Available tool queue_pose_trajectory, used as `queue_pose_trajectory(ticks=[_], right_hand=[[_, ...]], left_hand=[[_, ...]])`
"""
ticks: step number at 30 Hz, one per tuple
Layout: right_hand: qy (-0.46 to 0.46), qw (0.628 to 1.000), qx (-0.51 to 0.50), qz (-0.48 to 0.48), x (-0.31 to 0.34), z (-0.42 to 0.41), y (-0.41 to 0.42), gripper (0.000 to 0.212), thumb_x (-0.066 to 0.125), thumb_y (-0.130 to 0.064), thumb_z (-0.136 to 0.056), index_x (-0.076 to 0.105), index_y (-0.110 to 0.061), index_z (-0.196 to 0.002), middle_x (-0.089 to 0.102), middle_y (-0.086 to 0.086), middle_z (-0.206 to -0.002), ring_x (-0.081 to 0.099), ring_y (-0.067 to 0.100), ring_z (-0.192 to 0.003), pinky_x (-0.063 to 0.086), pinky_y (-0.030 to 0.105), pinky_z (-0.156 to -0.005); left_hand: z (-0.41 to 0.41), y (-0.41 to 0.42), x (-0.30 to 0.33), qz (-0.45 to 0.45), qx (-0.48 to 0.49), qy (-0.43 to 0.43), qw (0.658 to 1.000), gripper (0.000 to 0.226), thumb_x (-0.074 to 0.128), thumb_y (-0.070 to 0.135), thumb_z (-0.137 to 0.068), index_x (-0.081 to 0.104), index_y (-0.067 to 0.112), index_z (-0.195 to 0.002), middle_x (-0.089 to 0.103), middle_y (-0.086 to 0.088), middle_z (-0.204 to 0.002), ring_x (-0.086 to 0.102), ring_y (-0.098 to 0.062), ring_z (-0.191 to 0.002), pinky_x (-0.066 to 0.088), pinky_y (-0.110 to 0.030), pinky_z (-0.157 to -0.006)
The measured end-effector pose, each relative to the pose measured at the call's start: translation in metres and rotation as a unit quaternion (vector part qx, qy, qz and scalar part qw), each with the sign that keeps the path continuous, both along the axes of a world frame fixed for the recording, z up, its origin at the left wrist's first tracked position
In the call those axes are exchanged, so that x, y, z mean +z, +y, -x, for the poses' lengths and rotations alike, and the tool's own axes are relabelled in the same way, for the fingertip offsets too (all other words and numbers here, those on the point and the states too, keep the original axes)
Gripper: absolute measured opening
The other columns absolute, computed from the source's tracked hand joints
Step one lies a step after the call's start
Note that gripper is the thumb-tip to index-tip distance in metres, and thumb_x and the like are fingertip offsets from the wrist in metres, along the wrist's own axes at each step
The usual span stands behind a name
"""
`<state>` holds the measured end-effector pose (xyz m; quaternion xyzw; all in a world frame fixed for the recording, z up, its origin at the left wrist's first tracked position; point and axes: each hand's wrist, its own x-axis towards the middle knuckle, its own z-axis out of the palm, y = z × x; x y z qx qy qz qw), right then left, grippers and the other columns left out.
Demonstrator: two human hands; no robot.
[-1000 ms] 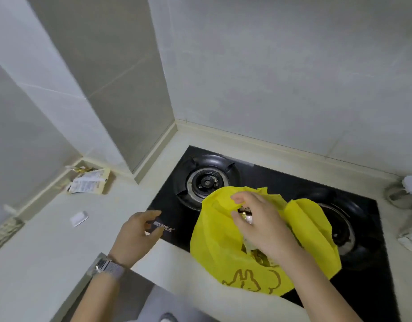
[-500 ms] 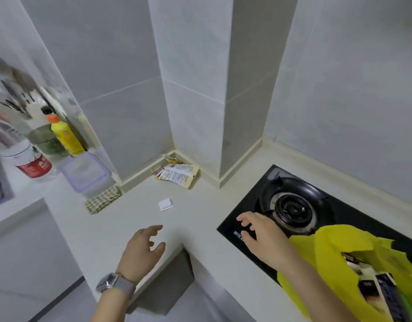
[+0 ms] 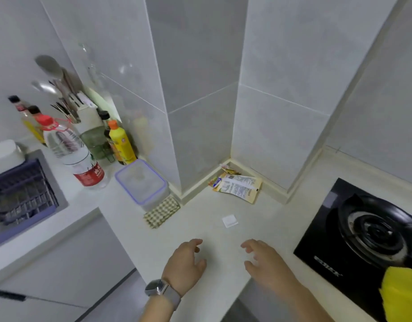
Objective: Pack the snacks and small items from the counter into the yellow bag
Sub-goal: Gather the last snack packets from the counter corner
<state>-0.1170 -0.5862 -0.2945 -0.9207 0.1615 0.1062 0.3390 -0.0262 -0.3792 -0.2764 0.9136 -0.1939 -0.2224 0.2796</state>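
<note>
Only a corner of the yellow bag shows at the lower right, lying on the black gas hob. Flat snack packets lie in the wall corner on the pale counter. A small white square packet lies nearer to me on the counter. My left hand, with a watch on the wrist, hovers open over the counter's front part. My right hand is beside it, fingers spread, empty. Both hands are a short way in front of the white packet, apart from it.
A lidded plastic box sits on a checked cloth to the left. Behind it stand a yellow bottle, a large clear bottle and utensils. A sink with a blue rack is far left. Tiled walls close the back.
The view has swung left, away from the bag. My right hand left the bag and hob and came over the bare counter next to my left hand.
</note>
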Motion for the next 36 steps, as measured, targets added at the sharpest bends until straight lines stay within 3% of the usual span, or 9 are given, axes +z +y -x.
queue_pose_trajectory(ticks=[5, 12, 16, 21, 26, 33, 36], right_hand=[[0.019, 0.998, 0.017, 0.06, -0.008, -0.035, 0.004, 0.041, 0.052, -0.022, -0.09, 0.045, -0.028, -0.13, 0.044, -0.008, -0.13, 0.042, 0.012, -0.121, 0.038, 0.023, -0.1], [0.059, 0.978, 0.036, 0.198, -0.016, -0.099, 0.007, 0.05, 0.05, -0.024, -0.09, 0.034, -0.031, -0.137, 0.034, -0.007, -0.143, 0.037, 0.02, -0.124, 0.039, 0.032, -0.096], [0.044, 0.975, 0.051, 0.212, -0.023, -0.134, 0.005, 0.06, 0.052, -0.015, -0.088, 0.03, -0.033, -0.141, 0.034, -0.009, -0.144, 0.035, 0.018, -0.128, 0.039, 0.031, -0.099], [0.093, 0.963, 0.097, 0.232, -0.043, -0.161, 0.0, 0.06, 0.045, -0.015, -0.094, 0.022, -0.033, -0.147, 0.023, -0.008, -0.154, 0.027, 0.017, -0.137, 0.035, 0.035, -0.105], [0.12, 0.951, 0.119, 0.258, -0.06, -0.165, -0.005, 0.047, 0.055, -0.019, -0.091, 0.039, -0.027, -0.135, 0.041, -0.004, -0.138, 0.038, 0.02, -0.125, 0.04, 0.033, -0.095], [0.067, 0.957, 0.132, 0.25, -0.071, -0.152, -0.01, 0.028, 0.051, -0.022, -0.094, 0.048, -0.023, -0.122, 0.044, 0.0, -0.125, 0.041, 0.023, -0.116, 0.048, 0.03, -0.084], [-0.015, 0.96, 0.112, 0.257, -0.071, -0.148, -0.011, 0.034, 0.074, -0.036, -0.074, 0.06, -0.026, -0.104, 0.055, -0.003, -0.102, 0.057, 0.019, -0.09, 0.051, 0.023, -0.063]], left_hand=[[-0.03, 0.013, -0.009, 0.052, 0.036, 0.013, 0.998, 0.046, 0.058, 0.026, -0.086, 0.045, 0.024, -0.13, 0.054, 0.009, -0.107, 0.055, -0.009, -0.092, 0.045, -0.02, -0.086], [-0.04, 0.028, -0.026, 0.076, 0.071, 0.028, 0.994, 0.042, 0.057, 0.026, -0.087, 0.046, 0.025, -0.128, 0.056, 0.01, -0.107, 0.056, -0.007, -0.093, 0.042, -0.014, -0.08], [-0.045, 0.017, -0.03, 0.068, 0.066, 0.036, 0.995, 0.043, 0.054, 0.027, -0.088, 0.044, 0.025, -0.13, 0.053, 0.011, -0.108, 0.052, -0.004, -0.091, 0.036, -0.009, -0.075], [-0.065, 0.001, -0.029, 0.065, 0.077, 0.04, 0.994, 0.044, 0.054, 0.028, -0.088, 0.043, 0.027, -0.131, 0.051, 0.012, -0.108, 0.05, -0.002, -0.088, 0.034, -0.008, -0.072], [-0.088, -0.012, -0.032, 0.066, 0.094, 0.046, 0.992, 0.044, 0.056, 0.027, -0.087, 0.045, 0.026, -0.129, 0.051, 0.011, -0.106, 0.053, -0.005, -0.089, 0.038, -0.013, -0.076], [-0.095, -0.032, -0.037, 0.07, 0.094, 0.067, 0.991, 0.042, 0.057, 0.025, -0.087, 0.047, 0.024, -0.127, 0.052, 0.009, -0.106, 0.055, -0.007, -0.088, 0.043, -0.015, -0.079], [-0.093, -0.042, -0.037, 0.082, 0.085, 0.079, 0.99, 0.04, 0.056, 0.024, -0.087, 0.048, 0.024, -0.126, 0.052, 0.009, -0.107, 0.056, -0.005, -0.088, 0.04, -0.01, -0.073]])
